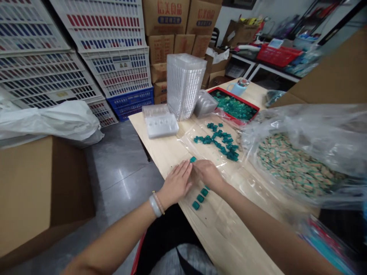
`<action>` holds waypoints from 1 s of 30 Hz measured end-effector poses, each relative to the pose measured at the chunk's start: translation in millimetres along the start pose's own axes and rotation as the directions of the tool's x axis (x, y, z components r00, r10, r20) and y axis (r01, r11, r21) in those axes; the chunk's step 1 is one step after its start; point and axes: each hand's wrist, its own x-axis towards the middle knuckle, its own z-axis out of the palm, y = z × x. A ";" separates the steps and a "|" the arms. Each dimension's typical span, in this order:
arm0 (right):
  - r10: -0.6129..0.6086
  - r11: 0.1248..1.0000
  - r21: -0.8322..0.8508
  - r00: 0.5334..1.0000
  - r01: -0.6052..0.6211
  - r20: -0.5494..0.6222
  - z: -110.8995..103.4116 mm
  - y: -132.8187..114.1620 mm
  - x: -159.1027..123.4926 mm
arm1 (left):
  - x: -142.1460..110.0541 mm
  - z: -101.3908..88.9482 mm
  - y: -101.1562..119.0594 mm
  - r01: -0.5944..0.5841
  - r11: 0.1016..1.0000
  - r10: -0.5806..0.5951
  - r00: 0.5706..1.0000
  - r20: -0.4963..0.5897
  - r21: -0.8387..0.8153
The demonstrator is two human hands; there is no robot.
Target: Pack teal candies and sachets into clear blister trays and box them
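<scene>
My left hand [177, 181] lies flat on the wooden table [166, 151], fingers stretched out together toward a small teal wrapped piece [193, 159]. My right hand [207, 172] is right beside it, fingers curled down on a clear plastic sheet [197, 137]; what lies under them is hidden. Three teal pieces [200, 198] sit in a row just below my right wrist. A loose scatter of several teal pieces [222, 142] lies on the plastic sheet farther out.
A red tray [213, 91] of teal pieces, a tall stack of clear plastic trays [185, 86] and a white lidded tray [161, 125] stand at the table's far end. A big clear bag [301, 152] of wrapped pieces fills the right. Cardboard boxes [31, 191] and stacked crates [114, 65] stand left.
</scene>
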 end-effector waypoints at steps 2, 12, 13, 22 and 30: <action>0.009 0.999 0.034 1.000 -0.009 -0.013 -1.2 6.7 -7.7 | 8.8 10.4 -1.7 -0.053 0.995 0.049 0.997 0.053 0.079; 0.451 0.892 0.178 0.838 -0.415 -0.306 -20.9 9.5 -146.8 | 17.0 -11.8 -7.7 -0.197 0.973 0.184 0.977 0.108 0.120; 0.485 0.874 0.159 0.811 -0.459 -0.326 -16.9 1.3 -165.8 | 17.4 -10.3 5.8 -0.264 0.962 0.252 0.957 0.142 0.072; 0.509 0.855 -0.010 0.844 -0.518 -0.169 9.2 -64.2 -206.5 | 27.1 16.8 31.8 -0.497 0.865 0.490 0.802 0.341 -0.075; 0.504 0.858 0.017 0.837 -0.513 -0.214 -2.4 -69.2 -159.1 | 66.3 -12.5 5.8 -0.499 0.859 0.510 0.807 0.299 -0.118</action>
